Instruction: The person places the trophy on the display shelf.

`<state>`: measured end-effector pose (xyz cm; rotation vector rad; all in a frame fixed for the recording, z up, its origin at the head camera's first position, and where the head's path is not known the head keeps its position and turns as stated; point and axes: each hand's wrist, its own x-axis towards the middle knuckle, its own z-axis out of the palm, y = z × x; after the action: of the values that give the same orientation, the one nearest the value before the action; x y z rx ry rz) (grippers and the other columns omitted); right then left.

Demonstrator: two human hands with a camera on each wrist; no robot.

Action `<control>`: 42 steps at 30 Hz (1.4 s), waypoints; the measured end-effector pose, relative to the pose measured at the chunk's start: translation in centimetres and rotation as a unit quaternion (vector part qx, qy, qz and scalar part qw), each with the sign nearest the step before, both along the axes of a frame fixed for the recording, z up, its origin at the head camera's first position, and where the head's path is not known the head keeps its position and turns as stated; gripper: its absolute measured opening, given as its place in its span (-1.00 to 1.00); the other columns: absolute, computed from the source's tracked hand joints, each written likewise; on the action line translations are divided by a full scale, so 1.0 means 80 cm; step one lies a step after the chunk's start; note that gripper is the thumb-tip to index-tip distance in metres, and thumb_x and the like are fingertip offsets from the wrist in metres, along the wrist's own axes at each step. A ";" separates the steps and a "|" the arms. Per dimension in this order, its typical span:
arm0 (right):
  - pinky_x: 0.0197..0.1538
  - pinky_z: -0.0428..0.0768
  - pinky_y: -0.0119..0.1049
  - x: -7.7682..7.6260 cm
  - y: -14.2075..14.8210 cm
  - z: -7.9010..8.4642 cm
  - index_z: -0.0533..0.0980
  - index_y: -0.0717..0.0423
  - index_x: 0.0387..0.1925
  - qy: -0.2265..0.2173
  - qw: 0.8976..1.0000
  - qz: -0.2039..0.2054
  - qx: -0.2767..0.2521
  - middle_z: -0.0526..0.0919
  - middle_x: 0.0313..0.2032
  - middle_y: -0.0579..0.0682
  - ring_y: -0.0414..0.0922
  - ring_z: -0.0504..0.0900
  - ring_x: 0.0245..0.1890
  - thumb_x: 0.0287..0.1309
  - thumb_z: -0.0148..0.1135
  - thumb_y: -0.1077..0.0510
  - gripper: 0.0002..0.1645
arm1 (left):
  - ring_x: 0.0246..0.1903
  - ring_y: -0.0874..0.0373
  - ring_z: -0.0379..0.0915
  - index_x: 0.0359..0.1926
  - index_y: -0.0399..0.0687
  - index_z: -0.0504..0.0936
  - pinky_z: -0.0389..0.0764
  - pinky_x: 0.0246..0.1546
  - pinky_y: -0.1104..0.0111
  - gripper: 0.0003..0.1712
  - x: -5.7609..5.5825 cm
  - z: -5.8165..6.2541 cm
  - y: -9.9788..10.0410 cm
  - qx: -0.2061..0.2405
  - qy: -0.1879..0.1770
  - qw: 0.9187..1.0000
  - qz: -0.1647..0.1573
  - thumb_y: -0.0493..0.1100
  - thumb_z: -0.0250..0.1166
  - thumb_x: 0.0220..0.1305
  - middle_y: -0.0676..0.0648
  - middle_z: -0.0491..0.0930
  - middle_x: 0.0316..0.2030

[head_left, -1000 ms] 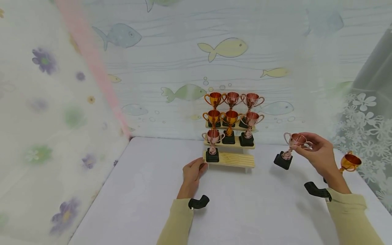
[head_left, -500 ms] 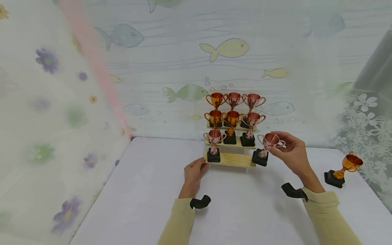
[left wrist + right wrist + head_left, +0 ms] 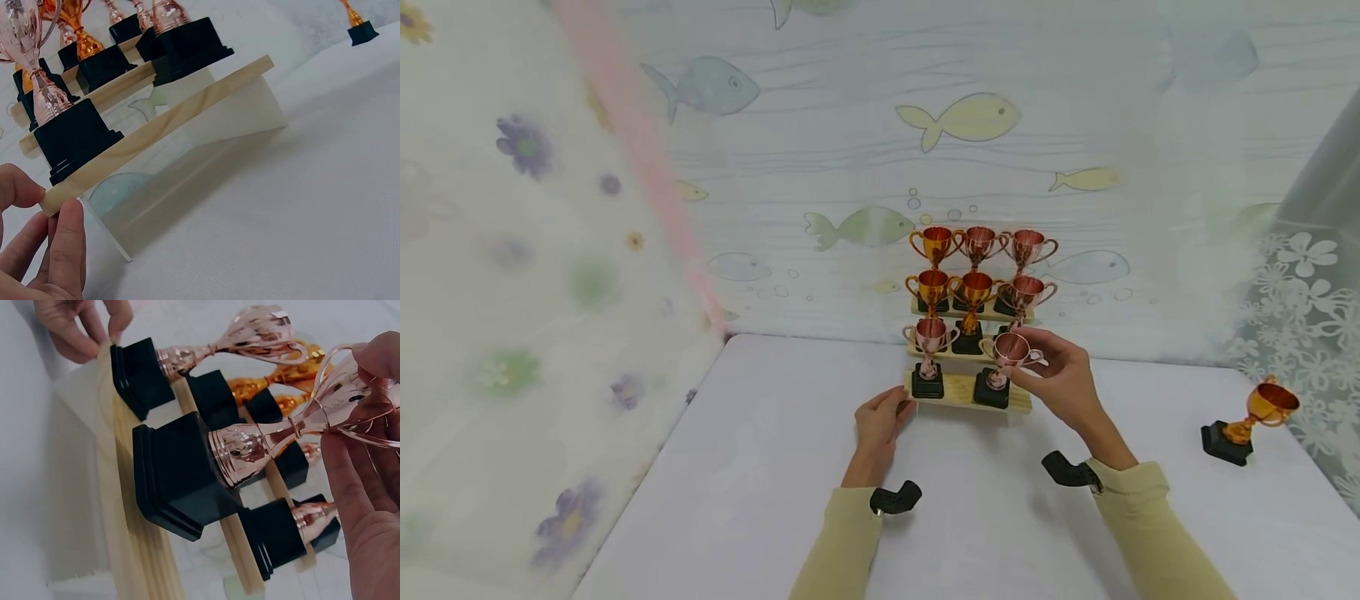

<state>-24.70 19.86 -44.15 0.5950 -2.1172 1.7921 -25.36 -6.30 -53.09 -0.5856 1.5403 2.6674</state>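
A pale wooden three-tier display stand [image 3: 955,390] bears rows of small trophy cups. My left hand [image 3: 876,429] pinches the left end of its lowest shelf, thumb above and fingers below. My right hand [image 3: 1063,375] holds a rose-gold trophy [image 3: 247,450] by its cup and handle. The black base of this trophy [image 3: 992,388] is close over the lowest shelf, right of the middle. Another rose-gold trophy [image 3: 928,337] stands upright at that shelf's left end. In the right wrist view, both black bases appear along the shelf with a gap between them.
Gold and rose-gold trophies fill the two upper tiers, including a gold one [image 3: 976,292] in the middle row. A lone gold trophy [image 3: 1272,404] stands on the white table [image 3: 760,467] at the far right. A fish-printed curtain [image 3: 835,150] hangs behind.
My right hand has carried the rose-gold trophy leftward from the right side of the table to over the lowest shelf, straightening it upright. My left hand keeps its grip on the shelf end.
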 end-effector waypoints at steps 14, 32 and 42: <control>-0.12 0.74 -0.44 -0.022 -0.029 -0.008 0.44 0.48 0.23 -0.015 0.999 0.043 -0.026 0.65 0.02 -0.18 -0.28 0.69 -0.12 0.07 0.41 0.51 -0.35 | -0.30 0.16 0.63 0.08 -0.54 0.60 0.76 -0.15 0.41 -0.66 0.000 0.002 0.003 -0.002 -0.009 1.000 0.012 -0.40 0.29 0.33 -0.18 0.64 -0.23; -0.09 0.72 -0.46 -0.035 -0.047 -0.014 0.49 0.32 0.25 -0.043 0.998 0.027 -0.032 0.59 0.04 -0.10 -0.24 0.63 -0.16 0.15 0.43 0.40 -0.39 | -0.26 0.16 0.63 0.12 -0.51 0.59 0.75 -0.13 0.41 -0.64 0.000 -0.003 0.002 -0.009 -0.003 1.000 0.003 -0.36 0.28 0.36 -0.19 0.62 -0.17; 0.06 0.69 -0.43 -0.028 -0.044 -0.016 0.41 0.27 0.36 -0.048 0.998 0.020 -0.023 0.56 0.06 -0.13 -0.28 0.62 0.00 0.16 0.42 0.40 -0.27 | -0.25 0.17 0.62 0.15 -0.50 0.57 0.75 -0.10 0.40 -0.61 0.002 0.000 0.002 -0.011 -0.003 1.000 0.001 -0.34 0.28 0.38 -0.18 0.61 -0.16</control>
<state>-26.93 16.31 -45.43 0.5542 -2.1344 1.9229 -25.17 -6.12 -53.10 -0.5945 1.5713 2.6508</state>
